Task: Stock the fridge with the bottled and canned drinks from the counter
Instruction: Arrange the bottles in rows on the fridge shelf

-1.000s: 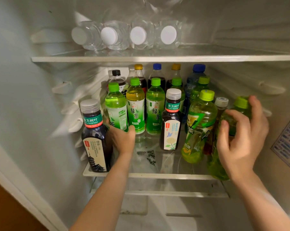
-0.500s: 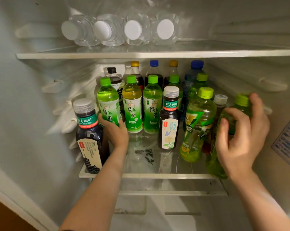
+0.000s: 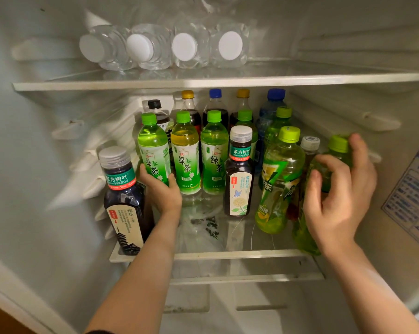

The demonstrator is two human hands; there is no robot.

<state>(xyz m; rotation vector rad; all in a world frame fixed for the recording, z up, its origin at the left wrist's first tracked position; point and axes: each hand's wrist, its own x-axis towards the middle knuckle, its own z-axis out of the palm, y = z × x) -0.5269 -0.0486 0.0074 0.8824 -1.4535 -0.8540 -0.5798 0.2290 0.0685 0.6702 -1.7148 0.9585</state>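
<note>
Little is being altered over the last second. The left hand (image 3: 164,191) is being slid only slightly higher on the leftmost green tea bottle (image 3: 153,150), well left of the jasmine tea bottle (image 3: 239,179). That bottle is now being gripped low, with fingers curled round its left side and the thumb round its right.

To the right of the jasmine tea bottle, the lime-capped bottle (image 3: 337,145) is still being held tilted by the right hand (image 3: 336,201), whose fingers and thumb are wrapped round its shoulder. Whether its base is touching the shelf cannot be told. The rows are judged as merely being tidied to make room, with most drinks already inside.

The following are being counted:
- Above the jasmine tea bottle, four clear water bottles (image 3: 162,47) are lying on the upper shelf.
- Behind it are one black-capped, two yellow-capped and two blue-capped bottles.
- To its left and behind it are five green-capped teas.
- To its right are two lime-capped bottles, the held one included, and one pale-capped bottle that is mostly hidden.
- There are two dark silver-capped teas, the jasmine tea bottle itself included.

No cans are being shown.
</note>
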